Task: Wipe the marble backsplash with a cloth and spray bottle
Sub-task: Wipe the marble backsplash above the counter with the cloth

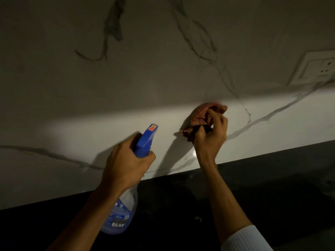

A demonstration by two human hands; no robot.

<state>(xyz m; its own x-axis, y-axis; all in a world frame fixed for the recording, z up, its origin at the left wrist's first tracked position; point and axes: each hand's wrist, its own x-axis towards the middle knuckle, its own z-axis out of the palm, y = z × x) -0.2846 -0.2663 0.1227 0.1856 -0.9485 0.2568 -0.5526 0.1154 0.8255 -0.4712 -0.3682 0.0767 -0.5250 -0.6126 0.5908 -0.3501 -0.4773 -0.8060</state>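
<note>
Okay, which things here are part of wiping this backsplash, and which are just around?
Part of the job:
- marble backsplash
- red checked cloth, bunched in the right hand
- blue spray bottle, gripped by the left hand

Just there:
- wall socket
- black countertop

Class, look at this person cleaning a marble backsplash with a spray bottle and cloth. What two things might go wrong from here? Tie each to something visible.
1. A wall socket sits in the backsplash right of the cloth; spray or damp wiping might wet it.
2. The spray bottle in the left hand points near the right hand, so a squeeze might hit it.
</note>
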